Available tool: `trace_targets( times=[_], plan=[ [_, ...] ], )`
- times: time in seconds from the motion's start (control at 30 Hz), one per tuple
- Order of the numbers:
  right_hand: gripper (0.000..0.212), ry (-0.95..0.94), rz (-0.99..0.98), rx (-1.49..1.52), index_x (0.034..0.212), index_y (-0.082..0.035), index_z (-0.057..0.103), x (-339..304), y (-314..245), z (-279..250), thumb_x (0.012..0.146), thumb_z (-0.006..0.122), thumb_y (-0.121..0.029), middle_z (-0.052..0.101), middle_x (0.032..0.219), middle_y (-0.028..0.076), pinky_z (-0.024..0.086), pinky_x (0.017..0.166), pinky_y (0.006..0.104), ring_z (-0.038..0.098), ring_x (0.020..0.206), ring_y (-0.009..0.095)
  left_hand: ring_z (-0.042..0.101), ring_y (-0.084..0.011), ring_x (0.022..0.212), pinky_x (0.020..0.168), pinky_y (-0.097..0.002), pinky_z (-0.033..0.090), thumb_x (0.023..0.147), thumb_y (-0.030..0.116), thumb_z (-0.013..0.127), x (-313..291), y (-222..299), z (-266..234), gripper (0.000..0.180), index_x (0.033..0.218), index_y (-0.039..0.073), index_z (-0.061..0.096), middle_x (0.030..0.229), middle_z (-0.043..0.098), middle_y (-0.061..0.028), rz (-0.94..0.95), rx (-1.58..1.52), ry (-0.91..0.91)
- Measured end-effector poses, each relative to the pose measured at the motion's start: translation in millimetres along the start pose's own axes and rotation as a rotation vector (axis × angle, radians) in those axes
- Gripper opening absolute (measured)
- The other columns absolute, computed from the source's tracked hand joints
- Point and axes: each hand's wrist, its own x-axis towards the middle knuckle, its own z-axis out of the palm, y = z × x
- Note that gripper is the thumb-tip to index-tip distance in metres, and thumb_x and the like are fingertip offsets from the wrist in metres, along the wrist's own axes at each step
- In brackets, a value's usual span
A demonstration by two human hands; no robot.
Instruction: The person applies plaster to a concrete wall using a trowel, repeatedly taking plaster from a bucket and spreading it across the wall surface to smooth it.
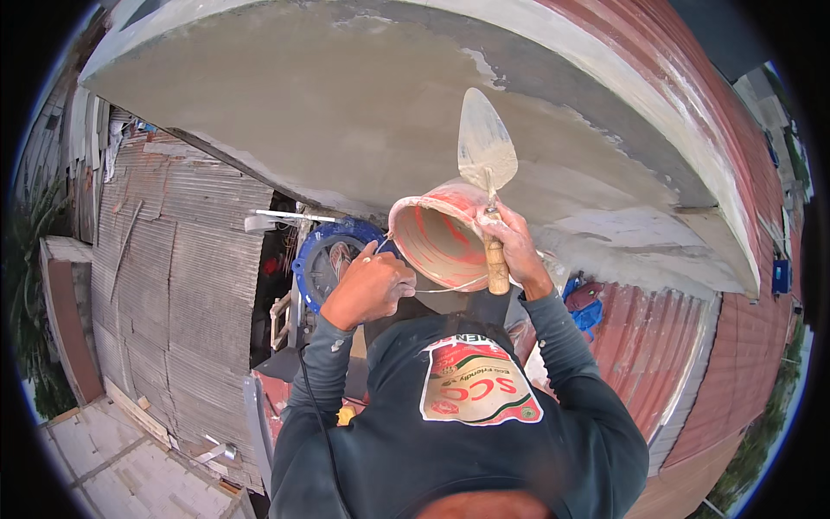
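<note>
Red plastic, smeared grey inside: a bucket is tipped on its side, mouth toward the camera, just under a freshly plastered concrete ledge. The left hand is closed on the bucket's rim and thin wire handle. The right hand is clamped on the wooden handle of a trowel, blade raised, its tip against the wet plaster, while the same hand is pressed to the bucket's far edge.

Risks are judged as follows: with the bucket tilted this far, leftover mortar could be spilled onto the sleeves or the roofs below, and with one hand doing two jobs, trowel or bucket could be let slip and dropped a long way down.

Rusty corrugated roofing is seen on the right, grey corrugated sheets on the left. A blue fan sits below the hands, and a tiled yard far beneath. Work is being done outdoors, at height.
</note>
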Motion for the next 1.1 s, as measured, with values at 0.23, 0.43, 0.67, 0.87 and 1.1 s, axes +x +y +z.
trace_targets(
  times=[0.23, 0.43, 0.67, 0.87, 1.1],
  plan=[
    [0.023, -0.021, 0.116, 0.088, 0.111, -0.001, 0.064, 10.9, 14.6, 10.8, 0.095, 0.059, -0.016, 0.064, 0.1, 0.002, 0.047, 0.082, 0.027, 0.056, 0.091, 0.008, 0.063, -0.0335, 0.072, 0.063, -0.0446, 0.047, 0.08, 0.013, 0.075, -6.8, -7.6, 30.7, 0.015, 0.079, 0.004, 0.063, 0.071, 0.062, -0.0142, -0.067, -0.269, 0.259],
    [0.019, -0.026, 0.159, 0.189, 0.108, -0.002, 0.065, 20.5, 23.9, 20.0, 0.095, 0.061, -0.016, 0.063, 0.099, 0.0, 0.048, 0.08, 0.0231, 0.059, 0.09, 0.007, 0.063, -0.0323, 0.07, 0.057, -0.0428, 0.046, 0.078, 0.029, 0.083, -4.6, 5.5, 19.9, 0.029, 0.077, 0.007, 0.064, 0.066, 0.063, -0.0099, -0.247, -0.054, 0.155],
    [0.013, -0.053, 0.198, 0.209, 0.103, -0.005, 0.062, 32.0, 35.9, 32.0, 0.096, 0.06, -0.015, 0.061, 0.093, -0.001, 0.048, 0.076, 0.0215, 0.058, 0.083, 0.006, 0.062, -0.033, 0.076, 0.083, -0.0432, 0.049, 0.082, 0.012, 0.073, -22.1, -5.5, 48.7, 0.009, 0.082, 0.006, 0.065, 0.072, 0.063, -0.0092, -0.196, -0.067, 0.353],
    [0.016, -0.041, 0.191, 0.331, 0.107, -0.003, 0.063, 35.9, 23.5, 45.0, 0.096, 0.059, -0.014, 0.062, 0.096, 0.0, 0.049, 0.079, 0.0229, 0.06, 0.087, 0.008, 0.062, -0.0336, 0.081, 0.102, -0.0455, 0.044, 0.086, 0.007, 0.066, -51.3, -27.6, 68.5, 0.005, 0.081, 0.006, 0.064, 0.071, 0.059, -0.0105, -0.282, -0.145, 0.552],
    [0.018, -0.037, 0.161, 0.329, 0.109, -0.003, 0.064, 30.2, 31.6, 46.2, 0.097, 0.059, -0.016, 0.063, 0.096, 0.001, 0.051, 0.073, 0.0244, 0.061, 0.082, 0.008, 0.063, -0.0338, 0.085, 0.106, -0.0483, 0.041, 0.083, 0.009, 0.071, -44.1, -25.3, 45.4, 0.006, 0.084, 0.004, 0.067, 0.082, 0.065, -0.0125, -0.427, -0.065, 0.274]
  ],
)
